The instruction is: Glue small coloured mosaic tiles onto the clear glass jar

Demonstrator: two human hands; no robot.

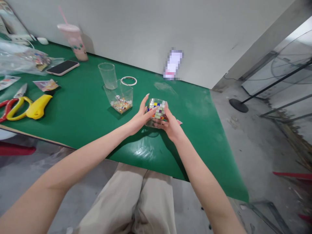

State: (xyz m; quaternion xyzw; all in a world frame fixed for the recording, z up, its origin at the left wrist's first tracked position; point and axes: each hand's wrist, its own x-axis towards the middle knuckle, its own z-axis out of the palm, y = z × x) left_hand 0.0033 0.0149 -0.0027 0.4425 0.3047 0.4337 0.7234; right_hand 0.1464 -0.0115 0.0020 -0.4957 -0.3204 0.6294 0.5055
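Observation:
A clear cup with a patch of small coloured square tiles on its side (159, 112) is held just above the green table, between both hands. My left hand (138, 121) grips its left side, with the thumb raised near the rim and fingers across the tiles. From the right, my right hand (172, 126) wraps round the cup, thumb near the rim and fingers on its lower part. A small pinkish piece (179, 122) shows just beyond my right hand. Left of the hands stands an angular clear container (119, 103) with colourful small pieces inside.
Behind the container are a clear tumbler (108, 76) and a white ring (129, 81). A phone (63, 68), pink cup with straw (76, 44), red-handled scissors (14, 102) and a yellow-handled tool (39, 107) lie or stand left. A pixelated upright panel (173, 64) is by the wall.

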